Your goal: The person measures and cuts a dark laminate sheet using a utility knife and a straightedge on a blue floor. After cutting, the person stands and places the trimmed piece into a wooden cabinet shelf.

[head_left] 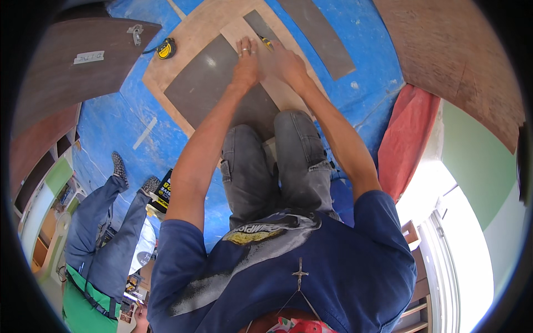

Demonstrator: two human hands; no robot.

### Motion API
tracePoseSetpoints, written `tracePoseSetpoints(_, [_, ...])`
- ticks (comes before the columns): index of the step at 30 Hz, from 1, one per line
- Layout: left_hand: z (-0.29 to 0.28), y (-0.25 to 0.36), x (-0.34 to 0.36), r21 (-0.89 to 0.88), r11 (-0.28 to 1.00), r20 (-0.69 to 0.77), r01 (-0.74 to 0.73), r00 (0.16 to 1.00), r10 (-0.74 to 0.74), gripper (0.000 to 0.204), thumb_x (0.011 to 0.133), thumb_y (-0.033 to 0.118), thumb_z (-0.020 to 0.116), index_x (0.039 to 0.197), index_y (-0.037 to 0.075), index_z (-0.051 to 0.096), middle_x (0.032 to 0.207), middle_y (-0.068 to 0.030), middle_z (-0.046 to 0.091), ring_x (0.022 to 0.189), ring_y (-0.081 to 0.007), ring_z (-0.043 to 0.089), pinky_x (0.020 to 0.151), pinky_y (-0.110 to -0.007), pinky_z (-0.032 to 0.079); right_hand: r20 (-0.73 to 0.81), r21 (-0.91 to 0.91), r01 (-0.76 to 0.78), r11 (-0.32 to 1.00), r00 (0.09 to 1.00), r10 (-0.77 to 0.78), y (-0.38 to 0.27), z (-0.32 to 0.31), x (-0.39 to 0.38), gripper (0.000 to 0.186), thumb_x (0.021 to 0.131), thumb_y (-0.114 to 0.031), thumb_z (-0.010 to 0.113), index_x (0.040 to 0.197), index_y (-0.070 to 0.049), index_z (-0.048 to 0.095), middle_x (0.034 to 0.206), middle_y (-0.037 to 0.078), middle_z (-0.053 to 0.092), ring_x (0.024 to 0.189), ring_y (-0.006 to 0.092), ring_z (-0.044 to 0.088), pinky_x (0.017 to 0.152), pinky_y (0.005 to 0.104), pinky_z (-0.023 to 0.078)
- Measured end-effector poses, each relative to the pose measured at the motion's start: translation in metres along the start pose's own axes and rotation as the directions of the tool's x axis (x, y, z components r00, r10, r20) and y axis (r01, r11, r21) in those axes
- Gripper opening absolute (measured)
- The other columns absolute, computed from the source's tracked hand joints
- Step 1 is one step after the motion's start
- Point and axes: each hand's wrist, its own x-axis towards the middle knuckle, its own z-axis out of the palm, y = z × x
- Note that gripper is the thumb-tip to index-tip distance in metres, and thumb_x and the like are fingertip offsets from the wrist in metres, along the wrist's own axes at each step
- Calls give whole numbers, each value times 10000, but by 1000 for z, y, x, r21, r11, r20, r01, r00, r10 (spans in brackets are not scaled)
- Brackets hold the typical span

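We are kneeling on a blue floor sheet [116, 122] and taking the large grey tile [211, 83] as our landmark. Our left hand [246, 62] is lying flat on the far right edge of this tile, fingers stretched out, pressing and not grasping anything. Our right hand [286, 61] is resting just to the right of the tile, on the beige board [194, 33] under it; it is closing around a thin yellow and black tool [266, 42], but most of the tool is hidden by the fingers, so we cannot tell its kind. Our knees are covering the near corner of the tile. A narrow grey strip [325, 36] is lying further right, and a yellow tape measure [165, 49] is left of the tile. Another person's legs [105, 222] are showing near-left, partly cut off.
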Motion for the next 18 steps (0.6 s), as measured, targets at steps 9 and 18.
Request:
tracePoseSetpoints(9, [-13,6,5,10,1000,42,15,999,-15,1298,618,219,961,1596,14,131,1667,-212,33,1549,-417,23,1237,-453,301,-30,-57,41,997,999,-43,31,5,-38,578,868,-183,603,1412,-29,478,948,270,699,884,442,692,771,549,539])
tracePoseSetpoints(18, [-12,7,6,35,999,51,26,998,-28,1297,642,241,949,1605,27,107,1678,-193,-1,1554,-395,-5,1232,-453,316,6,-4,-32,999,999,32,43,-2,-75,551,922,-183,564,1448,-88,429,1033,321,684,980,497,656,869,563,510])
